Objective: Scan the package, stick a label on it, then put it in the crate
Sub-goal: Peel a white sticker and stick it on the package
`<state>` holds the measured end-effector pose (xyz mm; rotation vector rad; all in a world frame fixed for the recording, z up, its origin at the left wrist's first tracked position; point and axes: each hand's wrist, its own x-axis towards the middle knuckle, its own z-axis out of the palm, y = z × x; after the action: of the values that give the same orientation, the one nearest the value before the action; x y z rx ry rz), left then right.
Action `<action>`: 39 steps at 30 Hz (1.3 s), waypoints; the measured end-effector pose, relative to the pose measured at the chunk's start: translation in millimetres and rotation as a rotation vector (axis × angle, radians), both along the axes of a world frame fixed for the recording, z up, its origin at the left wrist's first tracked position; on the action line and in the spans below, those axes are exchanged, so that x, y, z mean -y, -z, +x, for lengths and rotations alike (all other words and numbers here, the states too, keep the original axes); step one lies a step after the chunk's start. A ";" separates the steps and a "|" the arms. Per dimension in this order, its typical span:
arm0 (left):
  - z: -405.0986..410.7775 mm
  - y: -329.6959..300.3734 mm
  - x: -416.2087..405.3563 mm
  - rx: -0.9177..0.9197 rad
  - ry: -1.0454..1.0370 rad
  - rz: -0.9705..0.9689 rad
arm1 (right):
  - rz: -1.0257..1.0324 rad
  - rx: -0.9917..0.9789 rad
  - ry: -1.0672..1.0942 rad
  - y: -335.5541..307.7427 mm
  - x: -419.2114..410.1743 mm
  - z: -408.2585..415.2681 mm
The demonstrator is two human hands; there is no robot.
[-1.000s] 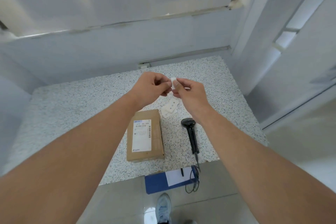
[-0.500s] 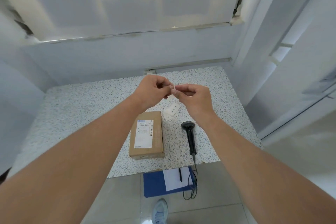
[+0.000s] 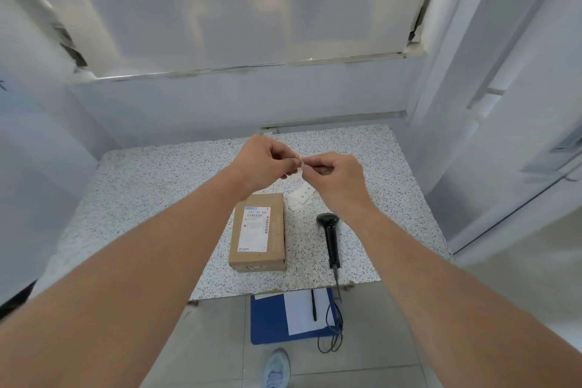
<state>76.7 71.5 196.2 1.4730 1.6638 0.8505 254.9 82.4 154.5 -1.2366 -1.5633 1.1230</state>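
A brown cardboard package (image 3: 259, 231) with a white printed shipping slip on top lies flat on the speckled table (image 3: 151, 192). Above and behind it, my left hand (image 3: 263, 162) and my right hand (image 3: 337, 178) meet fingertip to fingertip, both pinching a small white label (image 3: 301, 163) held in the air. A strip of more white labels (image 3: 300, 197) rests on the table just right of the package's far end. The black handheld scanner (image 3: 330, 235) lies to the right of the package, its cable running off the front edge.
On the floor below the table's front edge lies a blue clipboard (image 3: 267, 321) with a white sheet and a pen, beside the coiled scanner cable (image 3: 332, 334). A light shoe (image 3: 276, 368) shows at the bottom. Walls close in behind and on both sides. No crate is visible.
The view has tilted up and back, so the table sits lower in frame. Both hands stay together pinching the label, which now shows less between the fingers. The package and scanner have not moved.
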 end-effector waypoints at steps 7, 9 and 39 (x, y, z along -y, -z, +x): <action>4.1 -6.9 9.2 -0.057 -0.008 0.045 | 0.026 0.061 0.052 -4.7 7.1 -0.4; 5.4 -5.8 12.5 -0.100 -0.039 0.059 | 0.030 0.085 0.075 -3.7 9.3 -3.4; -149.4 169.9 44.0 -0.547 -0.363 -0.437 | -0.276 0.299 0.305 116.4 22.4 -117.8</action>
<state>-72.7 27.4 26.3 1.1671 2.3902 0.2215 137.1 60.0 38.2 -1.8304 -1.3948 1.0096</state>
